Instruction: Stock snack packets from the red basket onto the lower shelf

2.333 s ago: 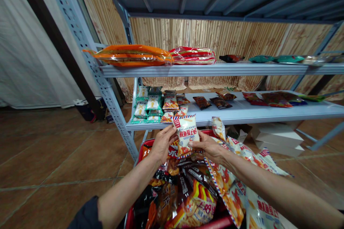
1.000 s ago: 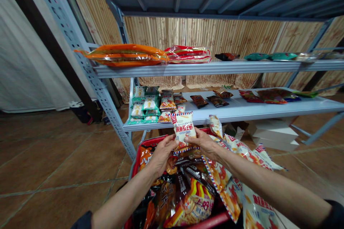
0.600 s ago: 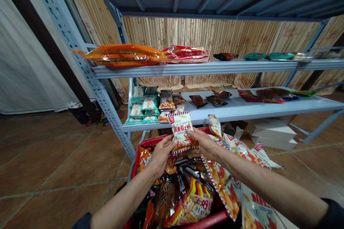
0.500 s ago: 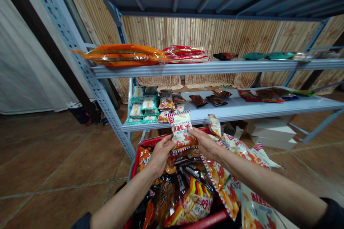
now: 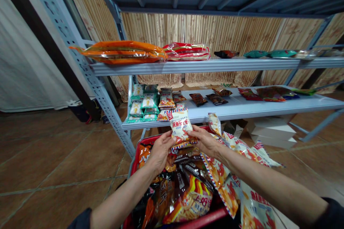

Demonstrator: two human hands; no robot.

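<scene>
Between both hands is a small white snack bag (image 5: 180, 123) with red lettering and a striped edge. My left hand (image 5: 162, 148) pinches its lower left side, and my right hand (image 5: 204, 139) grips its lower right side. The bag hovers over the back of a red basket (image 5: 204, 223) filled with snack packets, among them a yellow-and-red bag (image 5: 195, 200) and dark brown packets (image 5: 195, 168). Similar white bags (image 5: 228, 182) spill over the basket's right side. Just behind the held bag, small packets like it (image 5: 166, 100) are stacked on the lower shelf.
A blue metal rack carries a lower shelf (image 5: 236, 105) and a middle shelf (image 5: 242, 65). Green-and-white packets (image 5: 142, 103) are piled at the lower left. Large orange (image 5: 123, 53) and red (image 5: 186, 52) bags lie above. White boxes (image 5: 271, 132) stand on the floor beneath.
The held snack bag has tilted slightly, its top leaning left and its face turning a little. Both hands keep their grip in nearly the same place. The view has shifted slightly.
</scene>
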